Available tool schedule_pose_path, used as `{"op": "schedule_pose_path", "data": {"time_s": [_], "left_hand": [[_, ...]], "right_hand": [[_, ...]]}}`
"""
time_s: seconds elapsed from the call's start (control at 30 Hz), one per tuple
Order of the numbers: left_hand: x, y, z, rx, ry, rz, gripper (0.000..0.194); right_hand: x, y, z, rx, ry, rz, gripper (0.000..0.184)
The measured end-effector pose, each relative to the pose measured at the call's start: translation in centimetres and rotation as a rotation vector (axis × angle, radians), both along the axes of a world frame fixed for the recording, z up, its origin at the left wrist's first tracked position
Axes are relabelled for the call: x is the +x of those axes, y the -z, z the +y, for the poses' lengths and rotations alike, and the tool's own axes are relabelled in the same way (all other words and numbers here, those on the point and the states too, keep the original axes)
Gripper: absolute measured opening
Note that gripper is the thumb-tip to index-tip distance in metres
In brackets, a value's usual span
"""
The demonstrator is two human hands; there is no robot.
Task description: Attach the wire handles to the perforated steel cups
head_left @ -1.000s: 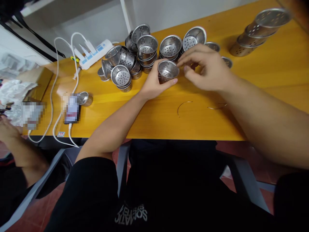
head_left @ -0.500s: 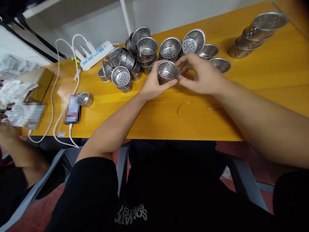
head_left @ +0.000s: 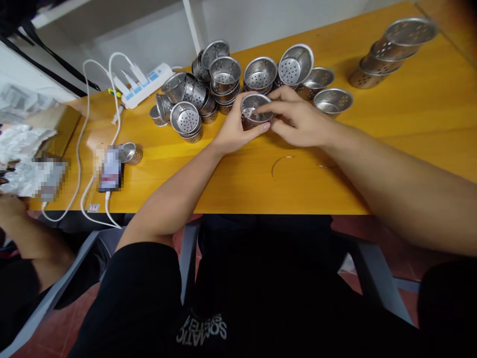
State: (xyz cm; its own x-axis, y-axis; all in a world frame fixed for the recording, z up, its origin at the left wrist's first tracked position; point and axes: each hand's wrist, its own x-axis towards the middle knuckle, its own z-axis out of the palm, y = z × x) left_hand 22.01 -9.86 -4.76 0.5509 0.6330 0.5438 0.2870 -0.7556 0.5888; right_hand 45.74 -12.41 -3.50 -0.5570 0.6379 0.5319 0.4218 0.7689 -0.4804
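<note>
The left hand (head_left: 231, 133) grips the small perforated steel cup (head_left: 254, 110); the right hand (head_left: 300, 122) (earlier beside the rim) now reaches over it, fingers pinched. What they pinch is unclear.

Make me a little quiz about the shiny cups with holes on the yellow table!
1. Which hand grips the perforated metal cup from the side?
2. True or false: the right hand has its fingers at the cup's rim.
3. Where does the curved wire lie: A) inside a cup, B) on the yellow table near the person, C) on the power strip?

Key: 1. left hand. 2. true. 3. B.
</note>
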Motion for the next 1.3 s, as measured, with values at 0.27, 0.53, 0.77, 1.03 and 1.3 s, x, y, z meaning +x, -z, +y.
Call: {"op": "schedule_pose_path", "data": {"time_s": [0.27, 0.53, 0.77, 1.03, 1.3], "left_hand": [[0.4, -1.2, -1.2, -0.124, -0.13, -0.021, 0.069], [-0.2, -0.8, -0.3, -0.196, -0.342, -0.042, 0.071], [0.2, -1.3, -0.5, -0.298, -0.359, -0.049, 0.031], [0.5, -1.6, -0.7, -0.314, -0.344, -0.074, 0.013], [0.6, -1.9, -1.0, -0.322, -0.28, -0.106, 0.014]], "right_hand": [[0.3, -1.7, -0.8, -0.027, 0.086, 0.02, 0.046], [1.3, -0.9, 0.5, -0.025, 0.132, -0.062, 0.042], [0.7, 1.6, 2.3, -0.022, 0.192, -0.04, 0.042], [1.3, 3.0, 3.3, -0.071, 0.203, 0.034, 0.048], [1.6, -3.3, -0.4, 0.105, 0.375, 0.051, 0.034]]}}
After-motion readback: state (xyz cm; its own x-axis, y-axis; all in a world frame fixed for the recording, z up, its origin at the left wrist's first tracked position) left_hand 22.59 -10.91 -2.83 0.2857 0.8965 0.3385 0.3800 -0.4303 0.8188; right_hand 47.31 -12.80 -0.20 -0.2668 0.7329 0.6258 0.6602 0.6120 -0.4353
